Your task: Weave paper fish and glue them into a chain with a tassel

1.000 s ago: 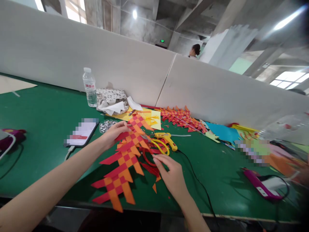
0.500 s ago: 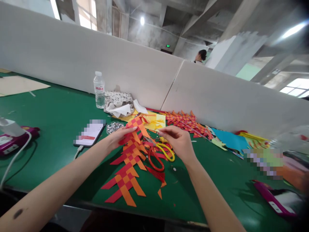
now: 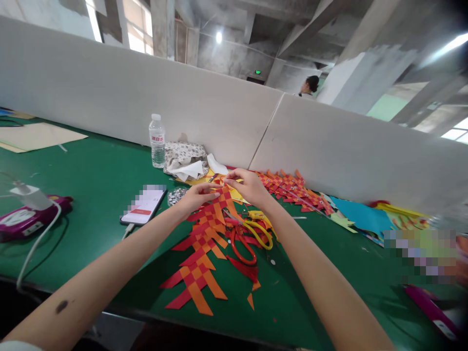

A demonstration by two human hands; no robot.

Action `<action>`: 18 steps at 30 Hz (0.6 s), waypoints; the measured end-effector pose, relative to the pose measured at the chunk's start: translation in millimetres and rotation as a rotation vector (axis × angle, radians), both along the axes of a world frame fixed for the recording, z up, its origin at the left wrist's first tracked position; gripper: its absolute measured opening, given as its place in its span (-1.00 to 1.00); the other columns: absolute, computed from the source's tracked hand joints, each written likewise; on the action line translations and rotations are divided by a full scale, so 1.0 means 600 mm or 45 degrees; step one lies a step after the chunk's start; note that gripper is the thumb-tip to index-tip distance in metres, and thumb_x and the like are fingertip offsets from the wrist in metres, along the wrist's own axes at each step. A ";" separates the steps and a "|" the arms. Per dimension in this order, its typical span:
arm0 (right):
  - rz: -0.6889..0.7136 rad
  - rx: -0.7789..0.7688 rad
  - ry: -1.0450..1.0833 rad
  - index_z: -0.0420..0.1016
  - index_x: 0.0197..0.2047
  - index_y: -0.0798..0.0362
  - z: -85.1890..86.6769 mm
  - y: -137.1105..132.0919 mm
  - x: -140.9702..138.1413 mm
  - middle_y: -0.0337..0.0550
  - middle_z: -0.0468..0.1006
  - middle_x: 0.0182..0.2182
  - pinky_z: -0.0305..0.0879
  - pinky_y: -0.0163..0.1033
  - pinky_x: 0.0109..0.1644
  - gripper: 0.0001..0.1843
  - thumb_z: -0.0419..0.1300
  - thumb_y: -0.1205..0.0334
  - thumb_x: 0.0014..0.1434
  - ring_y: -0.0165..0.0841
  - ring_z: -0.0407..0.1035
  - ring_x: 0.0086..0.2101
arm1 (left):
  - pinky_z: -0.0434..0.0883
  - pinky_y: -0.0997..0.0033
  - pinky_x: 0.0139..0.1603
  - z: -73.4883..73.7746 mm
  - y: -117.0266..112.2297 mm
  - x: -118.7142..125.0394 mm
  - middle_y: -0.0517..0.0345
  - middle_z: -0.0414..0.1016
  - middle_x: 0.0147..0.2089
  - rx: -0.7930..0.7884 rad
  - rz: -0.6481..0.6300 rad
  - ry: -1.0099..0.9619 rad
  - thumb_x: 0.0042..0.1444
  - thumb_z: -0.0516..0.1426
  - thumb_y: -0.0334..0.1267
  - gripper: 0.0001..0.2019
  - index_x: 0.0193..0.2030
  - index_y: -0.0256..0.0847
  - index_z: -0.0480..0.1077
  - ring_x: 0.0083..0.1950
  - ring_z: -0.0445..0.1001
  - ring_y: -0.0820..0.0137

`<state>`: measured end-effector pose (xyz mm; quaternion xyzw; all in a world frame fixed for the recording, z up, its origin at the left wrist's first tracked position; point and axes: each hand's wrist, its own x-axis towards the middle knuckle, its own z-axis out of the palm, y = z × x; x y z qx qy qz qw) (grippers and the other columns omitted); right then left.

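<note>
Left of the scissors [image 3: 246, 225] lies the weave [image 3: 199, 239], left hand [image 3: 198, 197] pinching near its tip [image 3: 224, 192], right hand [image 3: 250, 187] also there (its grip I cannot tell). Weaving looks done, the tip perhaps not.

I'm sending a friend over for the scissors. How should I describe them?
On the green table, find the checkered paper pieces nearest the front edge. The scissors lie just right of them, beside the yellow glue gun. What sets them apart: two handle loops, one yellow, one red.
</note>
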<state>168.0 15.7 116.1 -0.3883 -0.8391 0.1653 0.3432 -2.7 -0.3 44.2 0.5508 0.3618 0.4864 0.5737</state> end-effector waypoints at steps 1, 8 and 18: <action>0.003 -0.002 -0.019 0.49 -0.37 0.09 0.001 0.001 0.000 -0.14 0.54 -0.39 0.31 -0.27 -0.24 -0.79 0.13 0.13 0.10 -0.35 0.42 -0.33 | 0.36 0.52 -0.34 0.000 0.001 0.001 0.15 0.50 -0.29 -0.012 0.009 0.001 -0.12 0.25 -0.15 -0.60 -0.09 -0.19 0.45 -0.31 0.44 0.45; -0.042 -0.151 0.024 0.42 -0.36 0.07 -0.015 -0.002 0.010 -0.18 0.54 -0.44 0.35 -0.26 -0.27 -0.88 0.13 0.20 0.09 -0.36 0.44 -0.36 | 0.33 0.50 -0.37 0.009 -0.004 0.010 0.13 0.52 -0.29 -0.142 0.073 0.058 -0.17 0.27 -0.20 -0.64 -0.16 -0.21 0.47 -0.33 0.45 0.41; 0.057 -0.256 0.156 0.43 -0.35 0.07 -0.014 -0.009 0.013 -0.18 0.51 -0.44 0.37 -0.28 -0.30 -0.83 0.15 0.13 0.07 -0.36 0.43 -0.36 | 0.24 0.57 -0.47 0.026 -0.013 0.017 0.19 0.49 -0.36 -0.109 0.042 0.072 -0.19 0.28 -0.14 -0.68 -0.26 -0.23 0.48 -0.39 0.41 0.48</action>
